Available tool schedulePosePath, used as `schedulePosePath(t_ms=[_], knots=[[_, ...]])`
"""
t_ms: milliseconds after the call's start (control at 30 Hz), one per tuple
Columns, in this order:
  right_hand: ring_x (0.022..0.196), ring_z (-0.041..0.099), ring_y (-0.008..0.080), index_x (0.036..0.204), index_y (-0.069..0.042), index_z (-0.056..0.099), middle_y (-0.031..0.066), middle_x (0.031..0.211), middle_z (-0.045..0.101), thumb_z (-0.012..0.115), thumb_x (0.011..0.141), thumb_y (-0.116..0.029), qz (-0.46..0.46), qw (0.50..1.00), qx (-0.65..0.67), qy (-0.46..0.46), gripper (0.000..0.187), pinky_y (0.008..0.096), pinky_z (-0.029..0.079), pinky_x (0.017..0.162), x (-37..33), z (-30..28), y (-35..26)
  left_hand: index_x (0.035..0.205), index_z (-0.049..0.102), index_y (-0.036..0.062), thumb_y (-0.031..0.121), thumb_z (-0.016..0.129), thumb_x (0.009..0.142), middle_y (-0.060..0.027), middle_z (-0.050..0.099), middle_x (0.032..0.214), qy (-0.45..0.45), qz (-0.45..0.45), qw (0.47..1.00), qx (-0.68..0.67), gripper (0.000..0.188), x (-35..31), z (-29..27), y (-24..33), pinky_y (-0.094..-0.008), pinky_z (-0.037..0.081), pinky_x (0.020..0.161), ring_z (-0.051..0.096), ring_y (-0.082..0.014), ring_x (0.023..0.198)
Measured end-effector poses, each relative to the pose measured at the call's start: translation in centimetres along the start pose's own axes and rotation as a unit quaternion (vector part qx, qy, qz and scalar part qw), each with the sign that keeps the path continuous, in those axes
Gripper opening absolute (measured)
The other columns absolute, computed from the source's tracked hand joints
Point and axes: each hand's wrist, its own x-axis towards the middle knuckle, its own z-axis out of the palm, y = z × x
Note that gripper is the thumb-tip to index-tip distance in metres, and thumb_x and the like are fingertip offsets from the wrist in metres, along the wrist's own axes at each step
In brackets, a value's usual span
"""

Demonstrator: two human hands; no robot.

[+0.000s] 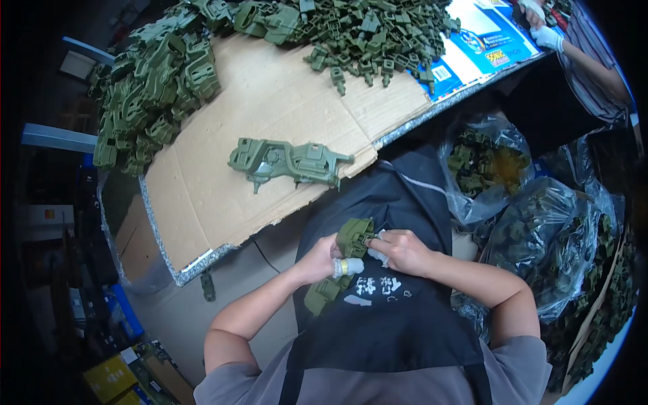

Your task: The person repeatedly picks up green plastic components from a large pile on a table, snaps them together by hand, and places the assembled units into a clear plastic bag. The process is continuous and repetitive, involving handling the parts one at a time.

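In front of my apron [391,331], my left hand [320,262] is closed around a long olive-green moulded plastic toy part [353,233]. It is held at a tilt, its lower portion showing below the hand. White wrapping with a yellow band covers a left finger. My right hand [410,253] is closed, its fingertips pinched against the right side of the part's upper end. Whatever those fingertips pinch is hidden; white wrapping shows on them too. Ahead on the cardboard [216,202] lies a similar green part [290,162], nearest to my hands.
Large green parts are heaped [158,88] at the table's left; small green pieces are piled [371,37] at the back. Plastic bags [533,236] of green parts stand at right. A co-worker's gloved hand [547,37] is at the far right. The table edge [405,131] runs ahead.
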Motion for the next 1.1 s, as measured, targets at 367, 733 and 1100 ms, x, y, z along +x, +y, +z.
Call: schedulePosePath(t_ms=[367,733,1100], knots=[[0.072,0.061,0.0338,0.092,-0.002,0.062,0.0156,0.074,0.061,0.060,0.063,0.002,0.022,0.999,0.017,-0.033,0.029,0.0401,0.050,0.065,1.9,-2.8,2.4,0.119,0.048,0.0034,0.007,0.069,0.079,-0.0013,0.059,0.097,0.019,0.031,0.994,-0.106,0.045,2.6,0.2,0.2,-0.0248,0.048,0.071,0.057,-0.0080,0.085],[0.084,0.064,0.0303,0.112,-0.009,0.059,0.0138,0.099,0.064,0.068,0.071,-0.010,0.063,0.984,0.002,-0.166,0.042,0.0371,0.052,0.073,2.6,-8.1,2.3,0.125,0.044,0.0049,0.021,0.066,0.082,-0.0072,0.059,0.106,-0.005,0.037,0.972,-0.232,0.050,3.9,1.0,-1.0,-0.0262,0.050,0.076,0.059,-0.0131,0.093],[0.079,0.061,0.0353,0.090,-0.008,0.055,0.0162,0.081,0.062,0.068,0.074,-0.018,0.221,0.876,-0.282,0.324,0.022,0.0409,0.047,0.066,9.6,-16.6,11.3,0.131,0.040,0.0135,0.027,0.062,0.086,-0.0154,0.057,0.110,0.034,0.005,0.921,-0.387,0.052,1.3,0.6,-2.9,-0.0374,0.055,0.078,0.063,-0.0254,0.089]])
